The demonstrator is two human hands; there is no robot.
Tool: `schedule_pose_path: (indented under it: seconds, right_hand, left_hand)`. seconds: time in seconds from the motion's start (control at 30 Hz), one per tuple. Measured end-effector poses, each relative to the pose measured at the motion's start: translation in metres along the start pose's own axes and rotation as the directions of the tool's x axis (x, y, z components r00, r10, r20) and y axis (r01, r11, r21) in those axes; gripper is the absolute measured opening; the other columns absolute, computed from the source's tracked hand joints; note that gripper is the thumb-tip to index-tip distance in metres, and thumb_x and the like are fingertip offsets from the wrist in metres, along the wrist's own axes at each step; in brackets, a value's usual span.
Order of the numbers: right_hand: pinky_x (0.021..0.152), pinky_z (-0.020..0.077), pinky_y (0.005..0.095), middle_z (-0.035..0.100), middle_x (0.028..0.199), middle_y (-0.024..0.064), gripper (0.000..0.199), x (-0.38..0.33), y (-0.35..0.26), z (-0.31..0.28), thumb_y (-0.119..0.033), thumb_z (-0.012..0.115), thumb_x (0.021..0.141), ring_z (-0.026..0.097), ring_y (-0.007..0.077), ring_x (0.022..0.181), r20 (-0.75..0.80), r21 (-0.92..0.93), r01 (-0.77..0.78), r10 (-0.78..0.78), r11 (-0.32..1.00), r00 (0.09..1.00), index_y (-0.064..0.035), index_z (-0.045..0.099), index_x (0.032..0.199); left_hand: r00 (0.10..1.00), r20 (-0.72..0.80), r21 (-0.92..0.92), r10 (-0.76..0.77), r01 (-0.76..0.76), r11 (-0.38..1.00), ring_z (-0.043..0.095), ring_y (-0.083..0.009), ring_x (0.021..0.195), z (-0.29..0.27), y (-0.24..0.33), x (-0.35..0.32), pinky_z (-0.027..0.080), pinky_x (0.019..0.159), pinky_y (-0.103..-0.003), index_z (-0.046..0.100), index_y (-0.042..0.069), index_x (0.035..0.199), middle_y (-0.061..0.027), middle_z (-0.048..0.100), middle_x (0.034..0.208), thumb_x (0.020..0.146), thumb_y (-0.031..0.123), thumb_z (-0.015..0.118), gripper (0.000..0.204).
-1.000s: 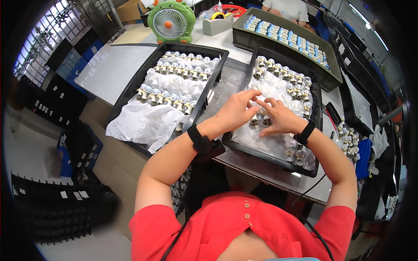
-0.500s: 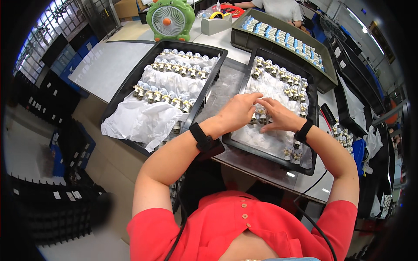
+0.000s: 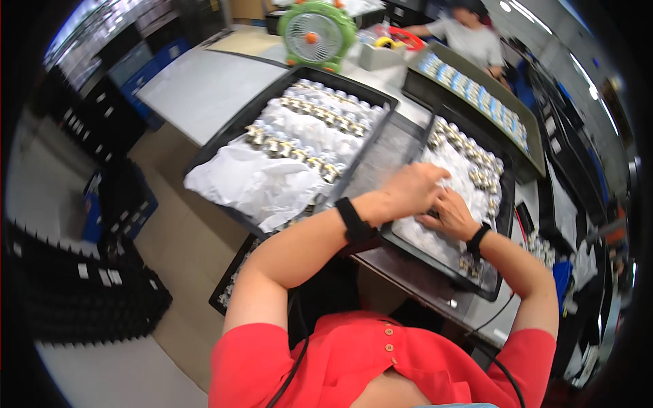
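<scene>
Both hands work over the right black tray (image 3: 425,256), which is lined with white tissue paper (image 3: 454,160) and holds rows of small figurines (image 3: 484,178). My left hand (image 3: 416,190) reaches over its left rim, fingers bent and bunched close to my right hand. My right hand (image 3: 454,214) is curled low over the paper, its thumb and fingers drawn together. Blur and the fingers hide what lies between them. On the left, another black tray (image 3: 219,151) holds more rows of figurines (image 3: 289,148) between sheets of crumpled tissue paper (image 3: 252,178).
A green fan (image 3: 313,37) stands behind the trays. At the back right is a large olive bin (image 3: 469,102) of blue and white pieces; a person (image 3: 469,37) sits behind it. Black crates (image 3: 102,285) are stacked on the left. A cable (image 3: 500,316) hangs by my right arm.
The whole view has swung, so the trays sit farther right and a little lower. My hands have drawn together, and the figurines that showed between them are now covered.
</scene>
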State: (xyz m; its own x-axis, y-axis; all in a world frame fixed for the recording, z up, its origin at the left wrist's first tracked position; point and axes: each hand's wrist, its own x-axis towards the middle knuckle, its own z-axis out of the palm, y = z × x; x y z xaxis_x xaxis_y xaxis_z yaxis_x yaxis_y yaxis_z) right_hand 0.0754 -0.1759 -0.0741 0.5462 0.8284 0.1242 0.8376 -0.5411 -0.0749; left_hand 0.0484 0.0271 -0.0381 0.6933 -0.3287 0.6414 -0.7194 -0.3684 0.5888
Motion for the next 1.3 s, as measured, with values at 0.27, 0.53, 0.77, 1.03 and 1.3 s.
schedule_pose_path:
  seconds: [0.27, 0.53, 0.77, 1.03, 1.3]
  right_hand:
    - [0.087, 0.0441, 0.0417, 0.053, 0.115, 0.0170, 0.051, 0.005, 0.001, -0.014, -0.032, 0.066, 0.078, 0.053, 0.0359, 0.100, -0.067, 0.145, -0.077, 0.087, 0.986, 0.994, -0.0107, 0.054, 0.123]
    - [0.076, 0.0396, 0.0207, 0.051, 0.102, -0.0004, 0.044, 0.019, -0.018, -0.057, -0.023, 0.053, 0.094, 0.047, 0.0064, 0.085, 0.047, 0.864, -0.253, 0.431, 0.435, 0.901, -0.0098, 0.045, 0.135]
    - [0.061, 0.0419, 0.0211, 0.058, 0.106, 0.0065, 0.055, 0.070, -0.127, -0.092, -0.043, 0.044, 0.096, 0.051, 0.0069, 0.073, 0.215, 0.976, -0.216, 0.036, 0.019, 0.976, -0.0106, 0.036, 0.140]
    - [0.074, 0.0410, 0.0224, 0.054, 0.105, 0.0019, 0.058, 0.105, -0.218, -0.088, -0.042, 0.048, 0.095, 0.048, 0.0075, 0.083, 0.384, 0.887, -0.458, -0.463, -0.056, 0.799, -0.0111, 0.035, 0.142]
    - [0.070, 0.0393, 0.0216, 0.049, 0.088, -0.0016, 0.056, 0.124, -0.238, -0.069, -0.041, 0.047, 0.096, 0.046, 0.0063, 0.078, 0.462, 0.856, -0.510, -0.562, 0.080, 0.686, -0.0097, 0.035, 0.141]
  left_hand:
    - [0.981, 0.192, 0.118, -0.026, 0.003, 0.993, 0.061, -0.0330, 0.095, -0.113, 0.063, -0.037, 0.049, 0.081, -0.039, 0.058, 0.004, 0.113, -0.0167, 0.062, 0.104, 0.080, 0.008, 0.063, 0.033]
    - [0.610, -0.702, 0.461, -0.366, 0.782, 0.420, 0.061, -0.0280, 0.093, -0.284, 0.014, -0.193, 0.049, 0.082, -0.036, 0.055, 0.003, 0.120, -0.0163, 0.062, 0.101, 0.079, 0.022, 0.067, 0.047]
    - [0.579, -0.309, 0.291, -0.754, 0.813, 0.505, 0.052, -0.0123, 0.056, -0.298, 0.006, -0.174, 0.043, 0.054, -0.028, 0.058, 0.005, 0.121, -0.0041, 0.056, 0.063, 0.077, 0.009, 0.058, 0.045]
    - [0.622, -0.229, 0.647, -0.749, 0.672, 0.360, 0.064, -0.0236, 0.080, -0.316, -0.025, -0.175, 0.050, 0.065, -0.033, 0.056, 0.006, 0.123, -0.0154, 0.065, 0.092, 0.075, 0.016, 0.064, 0.050]
    - [0.497, 0.002, 0.556, -0.868, 0.721, 0.414, 0.062, -0.0223, 0.089, -0.315, -0.031, -0.152, 0.049, 0.075, -0.031, 0.056, 0.004, 0.121, -0.0132, 0.064, 0.097, 0.075, 0.013, 0.065, 0.047]
